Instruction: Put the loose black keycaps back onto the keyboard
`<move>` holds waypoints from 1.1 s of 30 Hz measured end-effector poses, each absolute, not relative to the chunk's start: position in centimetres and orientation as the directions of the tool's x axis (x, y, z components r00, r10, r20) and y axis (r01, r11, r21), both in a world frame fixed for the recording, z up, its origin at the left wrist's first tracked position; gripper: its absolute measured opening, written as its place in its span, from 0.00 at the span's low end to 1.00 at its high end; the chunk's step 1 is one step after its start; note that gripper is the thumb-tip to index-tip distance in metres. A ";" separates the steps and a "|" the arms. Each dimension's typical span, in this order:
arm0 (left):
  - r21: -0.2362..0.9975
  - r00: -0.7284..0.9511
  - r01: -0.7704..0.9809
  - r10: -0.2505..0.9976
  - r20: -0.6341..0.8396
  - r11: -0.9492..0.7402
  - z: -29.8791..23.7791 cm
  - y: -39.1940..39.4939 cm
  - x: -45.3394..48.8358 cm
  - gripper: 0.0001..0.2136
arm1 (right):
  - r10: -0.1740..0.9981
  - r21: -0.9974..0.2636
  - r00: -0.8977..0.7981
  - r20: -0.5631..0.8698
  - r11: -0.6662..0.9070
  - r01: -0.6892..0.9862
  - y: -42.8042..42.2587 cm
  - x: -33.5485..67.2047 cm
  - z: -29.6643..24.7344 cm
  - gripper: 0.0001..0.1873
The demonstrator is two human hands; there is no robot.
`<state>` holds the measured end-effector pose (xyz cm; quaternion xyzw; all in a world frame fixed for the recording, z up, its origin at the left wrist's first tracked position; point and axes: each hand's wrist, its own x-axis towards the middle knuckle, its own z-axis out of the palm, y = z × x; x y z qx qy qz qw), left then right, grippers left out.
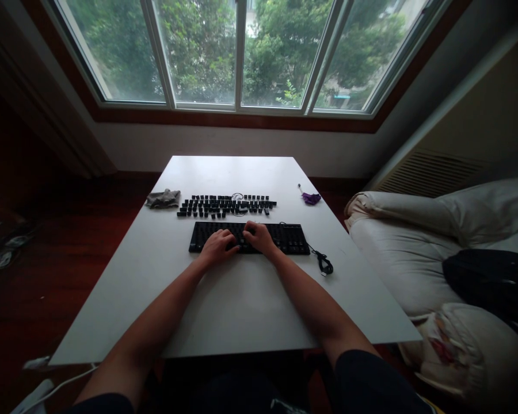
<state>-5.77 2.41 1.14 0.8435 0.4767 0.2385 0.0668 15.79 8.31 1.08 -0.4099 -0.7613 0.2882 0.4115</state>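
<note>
A black keyboard (291, 238) lies across the white table in front of me. My left hand (217, 246) rests on its left half, fingers laid over the keys and thumb held apart near the front edge. Close beside it, my right hand (259, 237) is over the middle of the keyboard with its fingers curled in a pinch. Whatever its fingertips may hold is too small to make out. Behind the keyboard, several loose black keycaps (218, 204) stand in rows on the tabletop. Thin loops of wire (237, 196) show among them.
On the white table (224, 299) are a grey cloth (163, 199) at left and a purple cloth (311, 199) at right. The keyboard's coiled cable (325, 264) lies beside its right end. A cream sofa (397, 247) holding a dark bag (492, 282) stands to the right.
</note>
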 end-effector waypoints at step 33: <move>0.488 0.275 0.751 0.882 0.382 -0.445 0.9 2.1 -4.5 0.11 | 0.889 -0.867 -0.317 0.331 0.419 0.270 7.3 15.1 1.7 0.24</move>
